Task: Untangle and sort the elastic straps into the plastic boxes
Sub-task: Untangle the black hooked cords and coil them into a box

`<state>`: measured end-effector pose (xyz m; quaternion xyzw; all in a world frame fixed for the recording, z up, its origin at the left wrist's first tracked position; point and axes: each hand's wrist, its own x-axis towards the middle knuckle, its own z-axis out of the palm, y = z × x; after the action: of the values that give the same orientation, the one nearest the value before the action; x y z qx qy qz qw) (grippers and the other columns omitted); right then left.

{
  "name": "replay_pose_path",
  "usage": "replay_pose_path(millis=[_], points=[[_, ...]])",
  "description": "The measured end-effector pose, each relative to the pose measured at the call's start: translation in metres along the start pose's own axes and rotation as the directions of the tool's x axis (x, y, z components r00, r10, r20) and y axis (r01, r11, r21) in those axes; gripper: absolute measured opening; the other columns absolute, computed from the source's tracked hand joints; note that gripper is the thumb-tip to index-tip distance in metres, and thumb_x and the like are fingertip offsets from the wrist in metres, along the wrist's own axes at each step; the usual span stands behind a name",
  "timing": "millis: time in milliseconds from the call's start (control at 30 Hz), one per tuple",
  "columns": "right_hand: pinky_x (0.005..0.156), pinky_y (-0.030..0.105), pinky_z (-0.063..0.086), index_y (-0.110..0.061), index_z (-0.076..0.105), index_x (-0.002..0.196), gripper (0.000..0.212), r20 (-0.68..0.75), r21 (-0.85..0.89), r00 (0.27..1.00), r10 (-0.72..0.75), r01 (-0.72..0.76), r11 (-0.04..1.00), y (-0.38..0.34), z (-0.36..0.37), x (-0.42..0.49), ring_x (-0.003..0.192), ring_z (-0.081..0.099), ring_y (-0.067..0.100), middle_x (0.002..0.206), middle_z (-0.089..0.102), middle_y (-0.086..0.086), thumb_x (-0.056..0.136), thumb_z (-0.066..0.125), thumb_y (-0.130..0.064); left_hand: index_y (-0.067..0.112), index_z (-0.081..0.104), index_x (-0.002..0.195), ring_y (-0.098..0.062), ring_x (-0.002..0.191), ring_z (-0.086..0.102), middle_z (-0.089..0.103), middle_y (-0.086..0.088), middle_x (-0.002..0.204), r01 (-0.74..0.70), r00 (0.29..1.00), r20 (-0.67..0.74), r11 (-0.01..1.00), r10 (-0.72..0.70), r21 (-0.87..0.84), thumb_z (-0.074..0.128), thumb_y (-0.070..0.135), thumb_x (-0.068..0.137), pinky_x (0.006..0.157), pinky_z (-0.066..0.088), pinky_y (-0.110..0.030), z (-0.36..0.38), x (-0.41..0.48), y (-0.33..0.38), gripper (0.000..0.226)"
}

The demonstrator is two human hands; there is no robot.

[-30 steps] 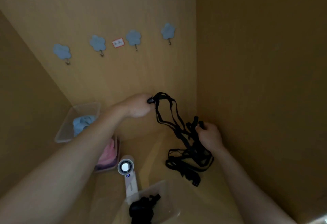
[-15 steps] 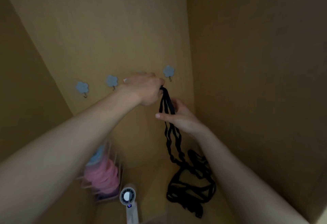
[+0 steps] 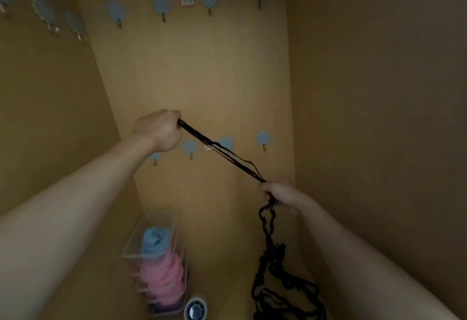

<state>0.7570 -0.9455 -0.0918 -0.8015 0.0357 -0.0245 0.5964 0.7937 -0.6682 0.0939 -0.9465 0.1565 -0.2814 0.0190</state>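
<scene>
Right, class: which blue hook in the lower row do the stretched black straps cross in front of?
The third hook from the left: the straps cross its lower part, while the rest of that row is uncovered.

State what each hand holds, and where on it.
Both grip the black straps: left hand at their top end, right hand midway, the rest hanging below.
</scene>
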Motion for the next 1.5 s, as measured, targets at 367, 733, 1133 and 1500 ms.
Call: replay_pose_path(millis=[367, 733, 1133, 1500], points=[[0.053, 0.031, 0.04, -0.014, 0.053, 0.08, 0.027, -0.107, 0.267, 0.987, -0.124, 0.149, 0.952, -0.082, -0.006, 0.003, 0.047, 0.041, 0.015, 0.052, 0.043, -0.001, 0.097, 0.061, -0.033, 0.011, 0.067, 0.089, -0.032, 0.086, 0.063, 0.067, -0.012, 0.091, 0.197, 0.968, 0.209, 0.937, -0.138, -0.29, 0.043, 0.003, 0.084, 0.067, 0.049, -0.034, 0.021, -0.024, -0.022, 0.026], [0.049, 0.029, 0.034, -0.015, 0.045, 0.075, 0.026, -0.123, 0.344, 0.961, -0.249, 0.277, 0.897, -0.158, -0.003, -0.009, 0.049, 0.033, 0.016, 0.051, 0.037, -0.001, 0.098, 0.054, -0.021, 0.016, 0.061, 0.126, -0.016, 0.114, 0.059, 0.062, 0.002, 0.125, 0.278, 0.866, 0.487, 0.703, 0.111, -0.655, 0.088, 0.053, 0.065, 0.1, 0.048, -0.031, 0.095, -0.081, 0.067, 0.076], [0.047, 0.026, 0.033, -0.014, 0.045, 0.077, 0.021, -0.201, 0.332, 0.946, -0.254, 0.31, 0.891, -0.162, -0.003, -0.011, 0.045, 0.033, 0.015, 0.053, 0.038, -0.001, 0.098, 0.051, -0.017, 0.021, 0.037, 0.14, -0.015, 0.097, 0.064, 0.064, 0.002, 0.108, 0.07, 0.946, 0.256, 0.651, 0.196, -0.756, 0.072, 0.019, 0.091, 0.082, 0.057, -0.033, 0.141, -0.115, 0.152, 0.06], [0.051, 0.03, 0.036, -0.013, 0.05, 0.08, 0.021, -0.215, 0.116, 0.952, -0.217, 0.246, 0.962, -0.132, -0.019, 0.0, 0.05, 0.04, 0.017, 0.062, 0.043, 0.004, 0.097, 0.054, -0.026, 0.011, 0.071, 0.11, -0.019, 0.099, 0.065, 0.07, 0.0, 0.104, 0.04, 0.823, 0.423, 0.704, 0.379, -0.709, 0.068, 0.027, 0.095, 0.087, 0.051, -0.03, 0.135, -0.093, 0.131, 0.022]])
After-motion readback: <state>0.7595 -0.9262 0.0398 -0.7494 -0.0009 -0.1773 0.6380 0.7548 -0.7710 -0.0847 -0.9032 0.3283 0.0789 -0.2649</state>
